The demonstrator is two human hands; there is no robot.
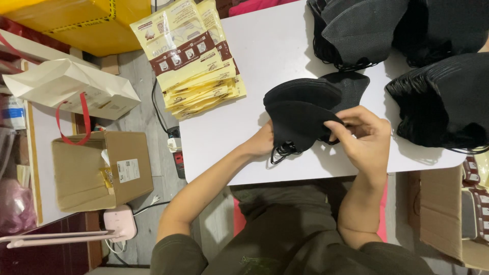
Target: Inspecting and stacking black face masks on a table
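Observation:
Both my hands hold a small stack of black face masks (298, 125) above the white table (265, 56). My left hand (262, 142) grips the stack from underneath at its left side, partly hidden by the masks. My right hand (362, 135) pinches the stack's right edge with fingers curled over it. Black ear loops dangle below the stack. A second small pile of black masks (326, 89) lies on the table just behind it.
Large heaps of black masks (443, 99) fill the table's right and far side (356, 25). A stack of yellow-and-brown packets (196, 58) lies at the table's left corner. An open cardboard box (99, 170), a white paper bag (66, 86) and a power strip (177, 150) sit to the left.

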